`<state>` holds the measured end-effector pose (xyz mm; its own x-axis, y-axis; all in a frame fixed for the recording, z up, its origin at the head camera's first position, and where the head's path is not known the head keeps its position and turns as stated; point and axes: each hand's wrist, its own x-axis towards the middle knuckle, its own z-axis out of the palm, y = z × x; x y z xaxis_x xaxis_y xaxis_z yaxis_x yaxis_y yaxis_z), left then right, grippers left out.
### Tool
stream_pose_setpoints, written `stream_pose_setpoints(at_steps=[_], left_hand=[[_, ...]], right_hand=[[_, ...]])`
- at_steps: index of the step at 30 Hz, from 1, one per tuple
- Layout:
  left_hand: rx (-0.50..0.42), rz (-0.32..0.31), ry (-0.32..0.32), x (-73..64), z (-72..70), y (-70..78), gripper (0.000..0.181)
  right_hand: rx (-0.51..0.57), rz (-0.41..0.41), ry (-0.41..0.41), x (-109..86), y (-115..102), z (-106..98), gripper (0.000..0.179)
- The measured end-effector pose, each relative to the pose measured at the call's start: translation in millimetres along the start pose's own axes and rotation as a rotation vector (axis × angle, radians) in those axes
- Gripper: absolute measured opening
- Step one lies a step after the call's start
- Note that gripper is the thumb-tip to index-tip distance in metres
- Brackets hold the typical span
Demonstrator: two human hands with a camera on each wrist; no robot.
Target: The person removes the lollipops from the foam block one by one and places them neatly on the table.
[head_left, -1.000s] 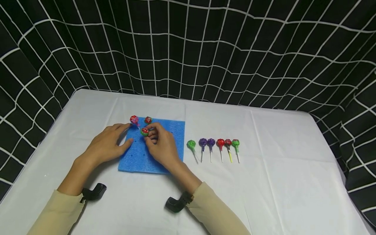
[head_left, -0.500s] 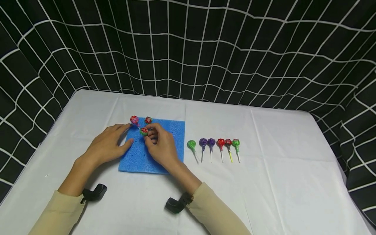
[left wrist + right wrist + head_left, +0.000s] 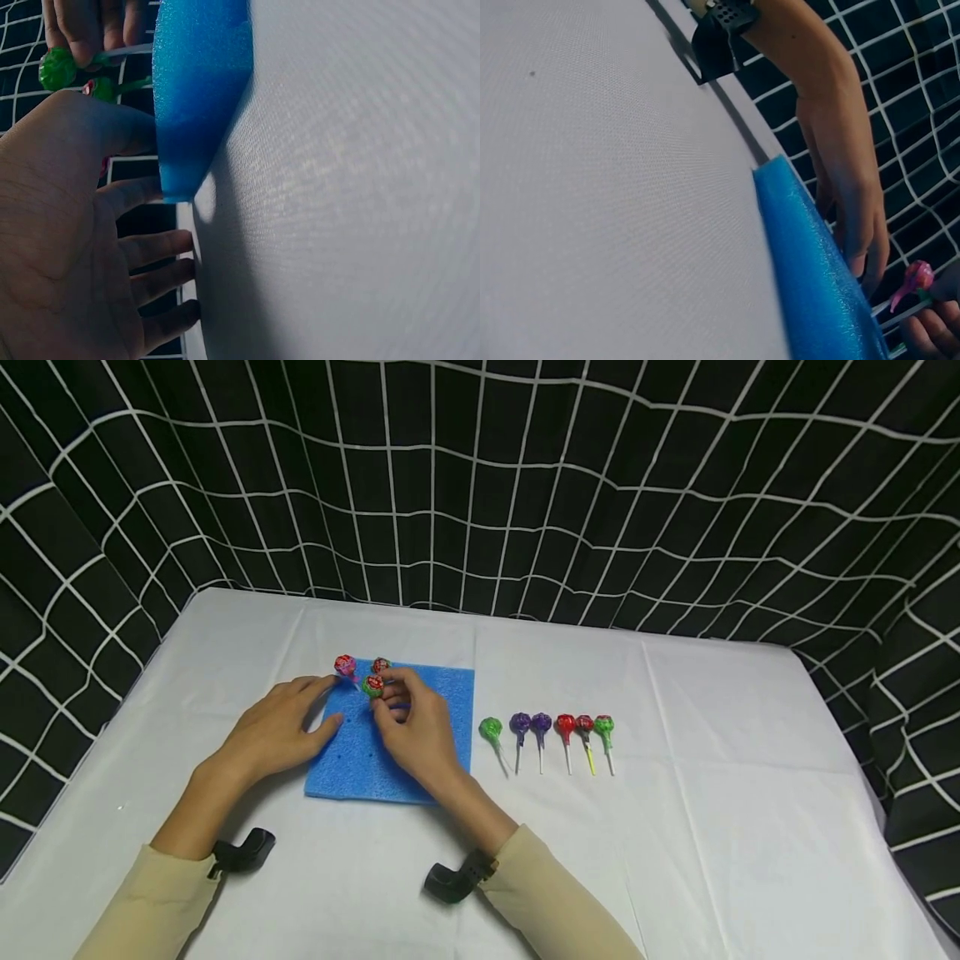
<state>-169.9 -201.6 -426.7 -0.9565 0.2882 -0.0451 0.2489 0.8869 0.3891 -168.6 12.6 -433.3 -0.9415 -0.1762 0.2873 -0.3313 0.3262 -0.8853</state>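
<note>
Left grip [image 3: 279, 728]: relaxed, at left edge of blue foam block [image 3: 352, 777].
Right grip [image 3: 417, 727]: pinches green-red lollipop [image 3: 372, 686] above the block.
Six lollipops [image 3: 542, 722]: right of the block.

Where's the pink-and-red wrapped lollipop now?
In the head view, the pink-and-red wrapped lollipop is at the far left corner of the blue foam square, near the left hand.

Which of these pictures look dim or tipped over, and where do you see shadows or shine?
Head view: bright, with a pale white table and soft shadow beside the left hand; left wrist view: dim, tipped sideways, a dark shadow on the table near the blue foam; right wrist view: also dim and tilted, faint shine along the foam, pink lollipop slightly soft.
</note>
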Motion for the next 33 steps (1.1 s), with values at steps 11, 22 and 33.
stream_pose_setpoints(at_steps=[11,22,33], left_hand=[[0.003,0.009,0.010,0.0,5.4,1.5,0.065],[-0.002,-0.003,0.001,0.1,2.8,2.4,0.066],[-0.001,-0.005,-0.001,0.1,0.7,-1.9,0.066]], right_hand=[[-0.001,0.014,0.017,-10.0,0.9,-8.1,0.032],[-0.009,-0.004,0.048,-19.3,5.3,-25.8,0.030],[0.035,0.005,0.090,-18.4,9.4,-42.0,0.030]])
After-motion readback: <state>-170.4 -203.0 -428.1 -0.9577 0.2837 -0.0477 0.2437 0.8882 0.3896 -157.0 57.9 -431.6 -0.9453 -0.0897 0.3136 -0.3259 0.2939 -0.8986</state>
